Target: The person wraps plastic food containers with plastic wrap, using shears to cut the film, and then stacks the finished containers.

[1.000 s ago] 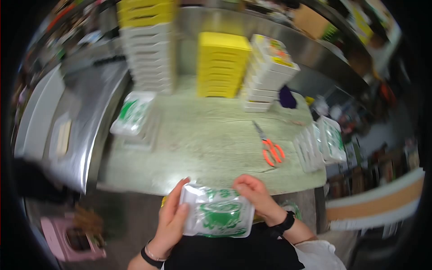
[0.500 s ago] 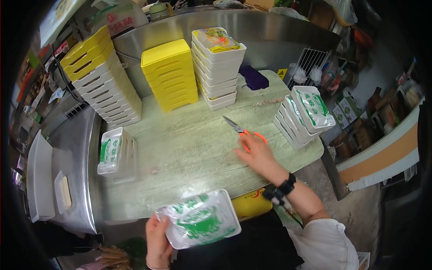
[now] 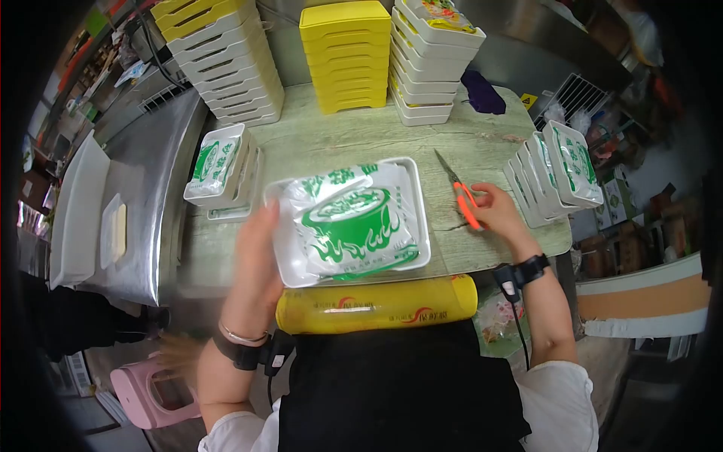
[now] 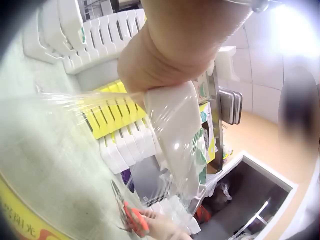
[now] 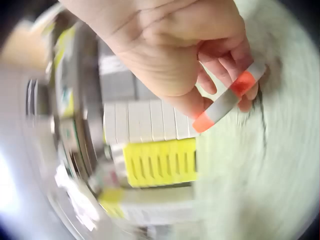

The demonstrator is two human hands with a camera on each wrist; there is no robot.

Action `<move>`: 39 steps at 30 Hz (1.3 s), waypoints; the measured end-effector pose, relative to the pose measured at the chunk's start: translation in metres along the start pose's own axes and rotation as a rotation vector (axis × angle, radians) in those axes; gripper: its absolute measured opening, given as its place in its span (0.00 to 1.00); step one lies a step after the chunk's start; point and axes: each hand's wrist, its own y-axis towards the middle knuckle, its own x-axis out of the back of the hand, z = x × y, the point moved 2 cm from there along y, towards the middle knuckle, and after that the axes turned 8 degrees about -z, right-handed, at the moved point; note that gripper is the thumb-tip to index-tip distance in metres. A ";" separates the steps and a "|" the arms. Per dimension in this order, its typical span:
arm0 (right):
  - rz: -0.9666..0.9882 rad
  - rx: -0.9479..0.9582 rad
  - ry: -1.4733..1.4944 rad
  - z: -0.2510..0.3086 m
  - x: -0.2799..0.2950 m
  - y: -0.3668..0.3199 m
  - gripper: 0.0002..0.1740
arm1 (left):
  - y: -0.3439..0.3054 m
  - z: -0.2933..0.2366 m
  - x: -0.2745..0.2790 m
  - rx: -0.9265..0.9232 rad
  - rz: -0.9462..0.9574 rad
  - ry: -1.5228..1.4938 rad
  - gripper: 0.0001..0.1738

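The white tray (image 3: pixel 421 226) held a clear packet (image 3: pixel 354 218) printed with a green bowl and lettering; clear film (image 4: pixel 67 98) stretched from the tray. The left hand (image 3: pixel 257 245) gripped its left side above the near edge of the table (image 3: pixel 324 135), just beyond the yellow roll (image 3: pixel 376 306). The right hand's (image 3: pixel 498 212) fingers pinched the orange handles of the scissors (image 3: pixel 462 194). Half a second earlier, the tray hung nearer the body and the handles lay spread flat.

Head view: left hand (image 3: pixel 256 250) motion-blurred, 9 o'clock; left forearm (image 3: pixel 223 380) toward 7. Right hand (image 3: pixel 503 216) at 3, fingers (image 5: pixel 243 54) curled; right forearm (image 3: pixel 551 322) toward 5.
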 end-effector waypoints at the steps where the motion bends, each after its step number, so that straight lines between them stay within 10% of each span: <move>1: 0.082 -0.143 0.369 -0.015 0.006 -0.005 0.30 | 0.001 -0.004 -0.002 -0.018 -0.006 -0.014 0.22; 3: 0.188 -0.244 0.801 -0.027 0.014 -0.027 0.36 | 0.010 -0.006 0.006 -0.040 0.054 0.012 0.24; 13: 0.286 0.548 -0.500 0.052 0.090 -0.131 0.40 | 0.013 -0.009 -0.019 0.062 0.141 -0.091 0.22; 32: 0.598 0.862 -0.410 0.136 -0.087 -0.116 0.37 | 0.004 -0.021 -0.008 0.071 0.050 -0.170 0.22; 39: 0.781 0.701 -0.260 0.179 -0.175 -0.124 0.32 | -0.002 -0.043 -0.018 0.027 0.097 -0.256 0.23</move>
